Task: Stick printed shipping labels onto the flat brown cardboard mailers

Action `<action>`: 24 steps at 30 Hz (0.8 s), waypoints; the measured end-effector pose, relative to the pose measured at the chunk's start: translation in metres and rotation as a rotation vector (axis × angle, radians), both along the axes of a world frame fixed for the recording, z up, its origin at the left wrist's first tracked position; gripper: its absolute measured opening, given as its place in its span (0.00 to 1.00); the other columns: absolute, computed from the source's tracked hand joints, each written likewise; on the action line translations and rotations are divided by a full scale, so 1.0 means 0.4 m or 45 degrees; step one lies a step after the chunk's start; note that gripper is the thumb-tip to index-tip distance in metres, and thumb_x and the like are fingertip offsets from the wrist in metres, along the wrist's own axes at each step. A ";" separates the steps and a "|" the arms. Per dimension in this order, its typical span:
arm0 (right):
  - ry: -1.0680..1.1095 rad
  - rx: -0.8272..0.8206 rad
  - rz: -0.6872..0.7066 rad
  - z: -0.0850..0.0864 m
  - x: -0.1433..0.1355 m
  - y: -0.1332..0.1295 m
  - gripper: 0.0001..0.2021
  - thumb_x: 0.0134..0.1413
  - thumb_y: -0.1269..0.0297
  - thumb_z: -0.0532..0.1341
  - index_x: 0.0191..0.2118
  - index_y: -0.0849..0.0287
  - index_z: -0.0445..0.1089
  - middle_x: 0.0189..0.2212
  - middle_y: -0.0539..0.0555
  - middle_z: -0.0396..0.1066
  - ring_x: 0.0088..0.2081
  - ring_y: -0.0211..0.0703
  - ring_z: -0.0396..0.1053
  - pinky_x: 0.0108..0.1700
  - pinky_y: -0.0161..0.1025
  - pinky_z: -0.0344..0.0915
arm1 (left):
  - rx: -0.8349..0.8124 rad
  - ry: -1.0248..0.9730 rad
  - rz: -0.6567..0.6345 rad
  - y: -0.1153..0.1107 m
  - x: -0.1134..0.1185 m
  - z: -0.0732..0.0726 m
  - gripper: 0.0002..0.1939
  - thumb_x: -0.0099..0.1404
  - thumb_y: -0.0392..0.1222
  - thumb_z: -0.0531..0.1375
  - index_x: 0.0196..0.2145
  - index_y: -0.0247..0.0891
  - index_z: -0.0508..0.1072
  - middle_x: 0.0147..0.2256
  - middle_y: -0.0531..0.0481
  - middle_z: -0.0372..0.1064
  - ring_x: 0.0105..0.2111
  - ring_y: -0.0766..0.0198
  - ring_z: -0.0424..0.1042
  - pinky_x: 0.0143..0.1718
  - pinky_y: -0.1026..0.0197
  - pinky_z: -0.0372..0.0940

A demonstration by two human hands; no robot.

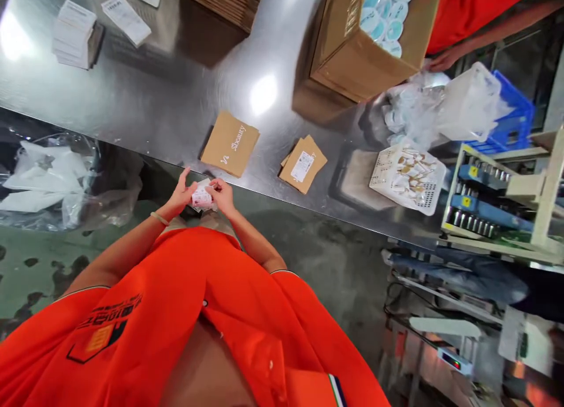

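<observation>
Slip [203,198] lies between left grip [180,197] and right grip [223,197], touching both

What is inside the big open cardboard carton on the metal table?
The carton holds a cluster of round items with white and turquoise faces. Whatever lies beneath the visible ones is covered by them and by the carton's walls, so I cannot tell.

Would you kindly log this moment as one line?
left hand: touching white printed item | right hand: pinching it | cardboard pieces: on table
</observation>
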State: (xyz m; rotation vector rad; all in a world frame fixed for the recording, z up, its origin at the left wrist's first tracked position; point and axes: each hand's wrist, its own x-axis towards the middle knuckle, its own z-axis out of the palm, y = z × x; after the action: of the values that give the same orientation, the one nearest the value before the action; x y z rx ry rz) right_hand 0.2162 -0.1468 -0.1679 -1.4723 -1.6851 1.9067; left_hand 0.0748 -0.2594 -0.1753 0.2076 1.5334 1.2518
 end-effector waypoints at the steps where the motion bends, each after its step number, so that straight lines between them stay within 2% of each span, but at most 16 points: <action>1: -0.006 -0.009 -0.006 0.003 -0.005 0.006 0.11 0.53 0.58 0.74 0.33 0.52 0.71 0.24 0.43 0.68 0.29 0.40 0.67 0.35 0.36 0.69 | 0.025 0.011 -0.026 0.000 0.009 0.006 0.54 0.46 0.64 0.84 0.64 0.34 0.80 0.46 0.39 0.85 0.49 0.42 0.85 0.53 0.48 0.78; 4: 0.033 -0.076 -0.003 0.012 -0.008 0.029 0.08 0.49 0.64 0.74 0.32 0.53 0.75 0.26 0.45 0.73 0.30 0.41 0.70 0.37 0.37 0.71 | 0.056 0.005 -0.069 0.017 0.016 0.013 0.49 0.32 0.58 0.87 0.51 0.31 0.87 0.45 0.37 0.87 0.49 0.40 0.85 0.55 0.46 0.78; 9: 0.009 -0.050 -0.041 0.017 0.011 0.056 0.06 0.48 0.68 0.74 0.33 0.53 0.79 0.27 0.46 0.77 0.31 0.45 0.74 0.41 0.42 0.77 | 0.004 0.027 -0.076 0.081 0.009 0.000 0.43 0.33 0.58 0.87 0.45 0.32 0.89 0.42 0.38 0.88 0.45 0.42 0.86 0.54 0.44 0.79; 12: -0.077 0.121 -0.058 0.015 0.025 0.052 0.04 0.54 0.67 0.72 0.31 0.52 0.78 0.26 0.48 0.76 0.33 0.49 0.77 0.45 0.46 0.79 | -0.030 0.087 -0.108 0.119 0.002 -0.011 0.36 0.36 0.52 0.86 0.43 0.33 0.89 0.40 0.40 0.88 0.45 0.42 0.86 0.54 0.44 0.80; 15: -0.131 0.424 0.016 0.016 0.037 0.076 0.08 0.59 0.69 0.70 0.29 0.52 0.76 0.39 0.54 0.82 0.48 0.54 0.81 0.54 0.48 0.79 | -0.099 0.048 -0.201 0.137 -0.007 -0.027 0.29 0.36 0.44 0.86 0.38 0.34 0.89 0.38 0.41 0.87 0.46 0.40 0.86 0.52 0.46 0.80; 17: -0.162 0.598 0.053 0.016 0.035 0.133 0.09 0.62 0.70 0.70 0.30 0.53 0.75 0.50 0.58 0.82 0.58 0.54 0.79 0.59 0.48 0.78 | -0.135 -0.073 -0.318 0.137 -0.009 -0.041 0.28 0.34 0.43 0.86 0.35 0.35 0.89 0.37 0.40 0.88 0.46 0.40 0.86 0.53 0.46 0.80; 18: -0.183 0.655 0.048 0.014 0.029 0.176 0.08 0.62 0.71 0.70 0.31 0.54 0.75 0.53 0.59 0.80 0.60 0.54 0.78 0.60 0.48 0.77 | -0.146 -0.129 -0.368 0.134 -0.010 -0.049 0.28 0.32 0.44 0.86 0.34 0.35 0.89 0.37 0.40 0.88 0.46 0.40 0.87 0.54 0.45 0.80; 20: -0.234 0.710 -0.006 0.006 0.003 0.279 0.09 0.62 0.73 0.70 0.32 0.55 0.74 0.51 0.59 0.78 0.60 0.53 0.76 0.63 0.49 0.75 | -0.158 -0.195 -0.424 0.131 -0.008 -0.061 0.30 0.29 0.48 0.87 0.34 0.37 0.90 0.38 0.38 0.89 0.44 0.40 0.87 0.56 0.43 0.80; 24: -0.298 0.707 -0.105 -0.023 -0.077 0.468 0.11 0.59 0.77 0.69 0.31 0.56 0.71 0.48 0.57 0.74 0.57 0.50 0.73 0.68 0.50 0.71 | -0.163 -0.239 -0.405 0.153 -0.004 -0.074 0.34 0.28 0.54 0.87 0.35 0.38 0.91 0.41 0.36 0.89 0.45 0.39 0.88 0.57 0.41 0.80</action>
State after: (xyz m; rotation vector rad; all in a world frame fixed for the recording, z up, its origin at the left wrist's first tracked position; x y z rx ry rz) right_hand 0.1854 0.0403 -0.1772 -1.5300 -1.9980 1.1181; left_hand 0.0731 -0.1983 -0.2048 0.2336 1.3519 0.8940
